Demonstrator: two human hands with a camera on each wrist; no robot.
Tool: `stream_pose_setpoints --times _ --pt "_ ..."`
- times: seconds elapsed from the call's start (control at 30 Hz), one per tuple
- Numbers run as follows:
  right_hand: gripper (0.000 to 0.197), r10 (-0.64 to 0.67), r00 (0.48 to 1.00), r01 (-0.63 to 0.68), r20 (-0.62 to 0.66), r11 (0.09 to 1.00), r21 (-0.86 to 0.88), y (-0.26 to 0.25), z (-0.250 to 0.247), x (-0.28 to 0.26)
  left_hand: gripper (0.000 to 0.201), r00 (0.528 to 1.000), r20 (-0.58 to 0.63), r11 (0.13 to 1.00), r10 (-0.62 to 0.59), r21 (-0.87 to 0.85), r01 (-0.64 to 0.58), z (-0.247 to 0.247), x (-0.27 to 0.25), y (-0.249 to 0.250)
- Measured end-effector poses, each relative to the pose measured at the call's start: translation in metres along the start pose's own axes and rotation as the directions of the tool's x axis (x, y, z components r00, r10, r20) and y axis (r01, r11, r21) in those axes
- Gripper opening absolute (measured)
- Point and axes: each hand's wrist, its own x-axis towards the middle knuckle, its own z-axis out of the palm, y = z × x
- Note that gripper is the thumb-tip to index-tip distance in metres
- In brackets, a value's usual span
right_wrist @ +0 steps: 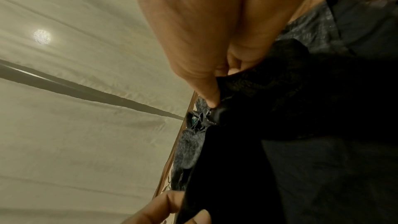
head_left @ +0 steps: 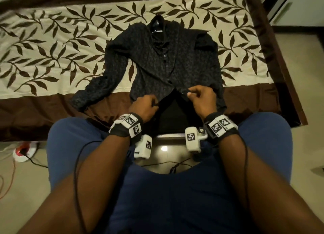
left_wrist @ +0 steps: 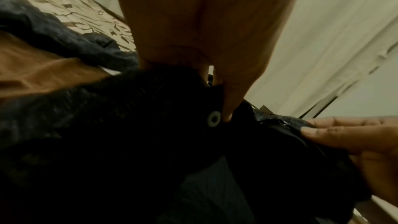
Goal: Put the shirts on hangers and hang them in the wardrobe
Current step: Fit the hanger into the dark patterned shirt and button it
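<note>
A dark patterned long-sleeved shirt [head_left: 157,65] lies front-up on the bed, its collar away from me. A hanger [head_left: 156,28] sits inside the collar, hook pointing to the far side. The upper buttons are fastened; the lower front gapes over black lining. My left hand [head_left: 146,106] pinches the left front edge near the hem, beside a pale button [left_wrist: 213,119]. My right hand [head_left: 199,97] pinches the right front edge [right_wrist: 228,101] opposite it. In the left wrist view my right hand [left_wrist: 349,135] holds the same cloth at the right.
The bed cover [head_left: 52,46] is cream with brown leaves and a brown border [head_left: 35,114]. My knees in blue trousers press against the bed's near edge. A red and white item [head_left: 24,151] and cables lie on the floor at left. A wooden bed frame [head_left: 287,72] runs along the right.
</note>
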Motion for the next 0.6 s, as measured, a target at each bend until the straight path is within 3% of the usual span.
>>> stream_pose_setpoints --times 0.07,0.13,0.2,0.37,0.47,0.6 --pt "0.018 -0.060 0.992 0.064 0.115 0.997 -0.039 -0.002 0.001 0.002 0.015 0.988 0.147 0.992 0.043 0.110 -0.060 0.000 -0.001 0.004" --pt "0.016 -0.123 0.954 0.156 0.274 0.983 -0.101 -0.005 0.004 0.006 0.011 0.951 0.303 0.990 0.057 0.109 -0.094 -0.001 -0.001 0.006" --pt "0.013 -0.150 0.938 0.203 0.312 0.969 -0.144 -0.011 0.004 0.016 0.026 0.945 0.321 0.996 0.058 0.039 -0.075 -0.007 0.002 0.004" --pt "0.011 -0.138 0.949 0.183 0.284 0.973 -0.137 -0.030 0.001 0.090 0.025 0.997 0.025 0.990 -0.077 -0.115 0.079 -0.051 0.037 -0.022" --pt "0.011 -0.153 0.950 0.201 0.272 0.967 -0.157 -0.050 0.012 0.158 0.030 0.967 -0.137 0.963 -0.213 -0.198 0.184 -0.081 0.075 -0.053" --pt "0.017 -0.193 0.926 0.274 0.325 0.935 -0.223 -0.082 0.043 0.244 0.039 0.920 -0.277 0.956 -0.276 -0.183 0.231 -0.110 0.126 -0.087"
